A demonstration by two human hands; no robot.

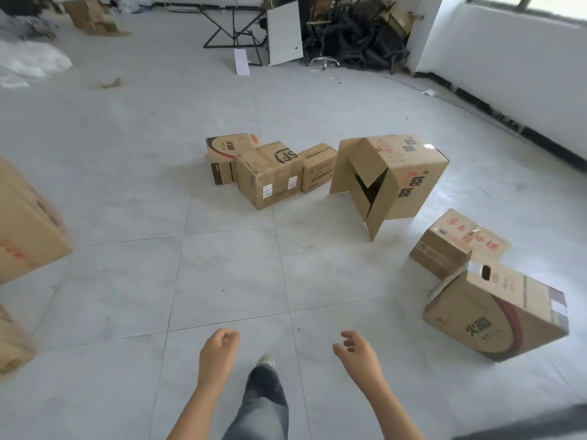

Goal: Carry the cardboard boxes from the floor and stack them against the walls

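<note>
Several cardboard boxes lie on the grey tiled floor ahead. An SF box sits in the middle, with a small box to its right and a red-printed box behind it on the left. A large box with loose flaps stands further right. Two more boxes lie near right, one with red writing and a tipped one. My left hand hangs with loosely curled fingers and holds nothing. My right hand is relaxed and empty. Both hands are well short of the boxes.
Blurred boxes stand at the left edge. A white wall runs along the right. Black chairs and a metal frame are piled at the back, with more boxes far left. My leg and shoe step forward between my hands.
</note>
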